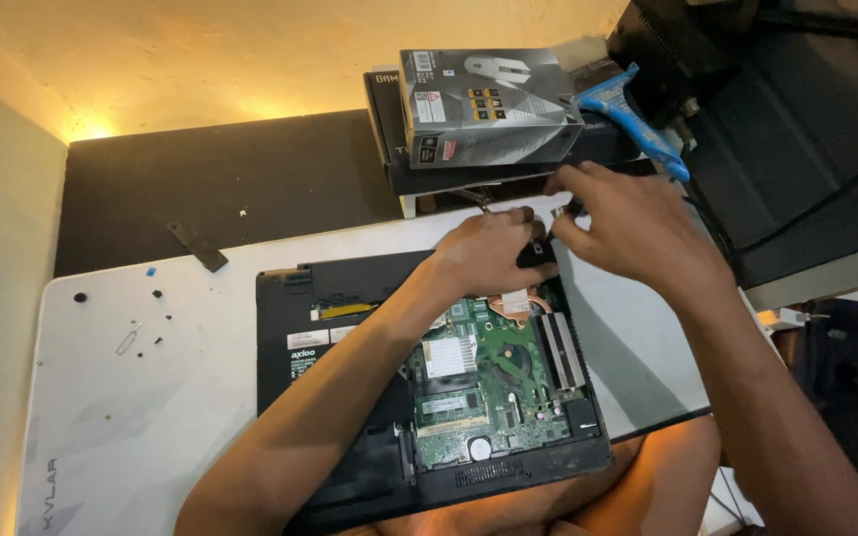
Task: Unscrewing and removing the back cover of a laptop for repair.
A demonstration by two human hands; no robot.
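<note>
Above opened laptop [429, 397], both hands [558, 233] pinching small black part [536, 253], boxes [489, 109] behind

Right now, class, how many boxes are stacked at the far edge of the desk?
2: a grey box lying on top of a flat black box, just beyond the hands. More may be hidden behind them.

Warm, dim lighting. A glow rises from behind the desk's far left corner onto the wall [151, 60]. Forearms cast soft shadows over the white mat [131, 397]. Both hands show slight motion blur; frame edges bend mildly.
</note>
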